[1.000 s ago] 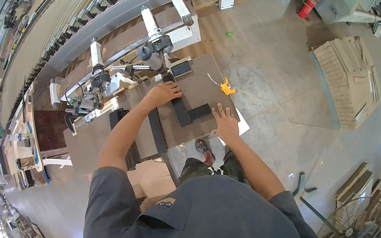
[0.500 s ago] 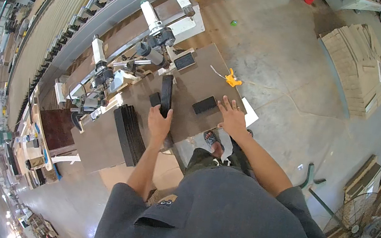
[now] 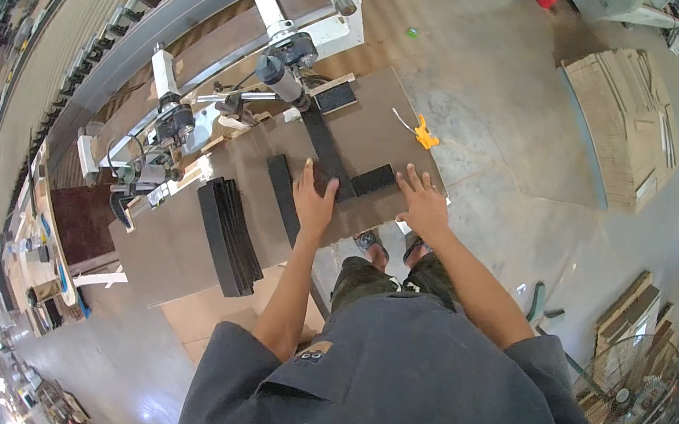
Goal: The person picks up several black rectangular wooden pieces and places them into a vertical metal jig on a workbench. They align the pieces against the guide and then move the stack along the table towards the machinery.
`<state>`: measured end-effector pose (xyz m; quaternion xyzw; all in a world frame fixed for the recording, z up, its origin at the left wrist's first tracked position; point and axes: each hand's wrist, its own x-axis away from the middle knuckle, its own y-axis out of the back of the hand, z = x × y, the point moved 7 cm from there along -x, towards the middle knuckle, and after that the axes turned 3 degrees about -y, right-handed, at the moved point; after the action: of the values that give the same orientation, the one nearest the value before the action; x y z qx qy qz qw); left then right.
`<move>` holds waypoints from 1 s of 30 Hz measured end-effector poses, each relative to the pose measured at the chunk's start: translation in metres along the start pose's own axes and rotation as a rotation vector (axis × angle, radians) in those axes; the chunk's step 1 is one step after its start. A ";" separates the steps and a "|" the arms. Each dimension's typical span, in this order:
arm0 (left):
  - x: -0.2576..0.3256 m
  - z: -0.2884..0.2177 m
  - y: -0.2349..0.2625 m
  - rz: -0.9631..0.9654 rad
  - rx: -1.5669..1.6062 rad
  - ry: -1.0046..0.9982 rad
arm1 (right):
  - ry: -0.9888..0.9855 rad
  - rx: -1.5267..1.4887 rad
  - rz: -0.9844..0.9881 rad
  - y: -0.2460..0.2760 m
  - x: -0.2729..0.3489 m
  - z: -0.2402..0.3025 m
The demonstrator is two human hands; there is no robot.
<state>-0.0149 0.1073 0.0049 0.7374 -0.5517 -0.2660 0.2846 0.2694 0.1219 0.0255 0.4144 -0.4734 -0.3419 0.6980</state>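
Note:
A long black board (image 3: 328, 146) lies flat on the brown work table, its far end at the drill-like machine head (image 3: 282, 79). Beside its near end is my left hand (image 3: 314, 205), thumb and fingers apart, gripping nothing. A short black block (image 3: 374, 180) meets the board's right side near that end. At the block's right end rests my right hand (image 3: 426, 210), its fingers stretched out; whether they press on the block is hard to tell. Another black board (image 3: 283, 190) lies left of my left hand, partly hidden by that arm.
A stack of black boards (image 3: 227, 239) lies at the table's left. Another short black block (image 3: 337, 97) sits by a wooden strip at the far edge. A yellow clamp-like piece (image 3: 426, 133) is at the right edge. Beyond stand a second machine head (image 3: 168, 118) and a cardboard pile (image 3: 620, 123).
The long board, raised in my left hand before, now lies flat, and that hand has let go and opened. The short block has turned and now meets the board. My right hand remains beside it.

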 end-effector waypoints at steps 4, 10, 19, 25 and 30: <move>0.033 -0.005 -0.005 0.159 -0.019 -0.122 | -0.022 0.005 0.024 0.001 -0.001 -0.001; 0.035 0.003 -0.019 0.136 -0.200 -0.240 | -0.022 0.003 0.039 0.007 -0.002 0.004; 0.036 -0.010 -0.015 0.064 -0.205 -0.218 | -0.038 0.016 0.036 0.005 -0.001 -0.002; 0.043 0.010 -0.003 0.089 -0.215 -0.139 | 0.073 0.033 0.020 0.027 -0.005 0.028; 0.040 -0.007 -0.008 0.118 -0.185 -0.194 | 0.070 -0.437 0.112 0.061 -0.005 0.042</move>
<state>0.0054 0.0709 0.0009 0.6452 -0.5921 -0.3685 0.3119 0.2329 0.1412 0.0875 0.2383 -0.3859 -0.3823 0.8051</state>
